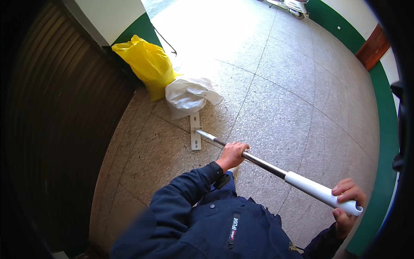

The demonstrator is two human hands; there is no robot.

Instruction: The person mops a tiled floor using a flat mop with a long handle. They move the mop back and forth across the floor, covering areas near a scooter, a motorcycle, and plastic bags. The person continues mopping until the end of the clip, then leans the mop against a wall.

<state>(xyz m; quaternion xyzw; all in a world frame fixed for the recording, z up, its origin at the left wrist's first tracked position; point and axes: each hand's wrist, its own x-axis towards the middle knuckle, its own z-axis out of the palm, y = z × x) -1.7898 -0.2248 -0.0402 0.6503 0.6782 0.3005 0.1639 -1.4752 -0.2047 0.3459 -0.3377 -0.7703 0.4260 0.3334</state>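
Observation:
My left hand (232, 154) grips the steel shaft of a flat mop (265, 165) about midway along. Up at the white handle sleeve (310, 186), my right hand (349, 197) is wrapped round near the open end of the tube. The pole slopes down and away to a flat white mop head (196, 139) on the speckled floor. At its far end the head meets a crumpled white plastic bag (190, 95), which hides that end; whether they touch I cannot tell.
Behind the white bag, a full yellow plastic bag (148, 64) leans by a green-and-white pillar (129, 19). A dark roller shutter (64, 123) lines the left. A white scooter (296, 7) stands far off, near the green-and-white wall (385, 106) with a reddish-brown door (374, 47).

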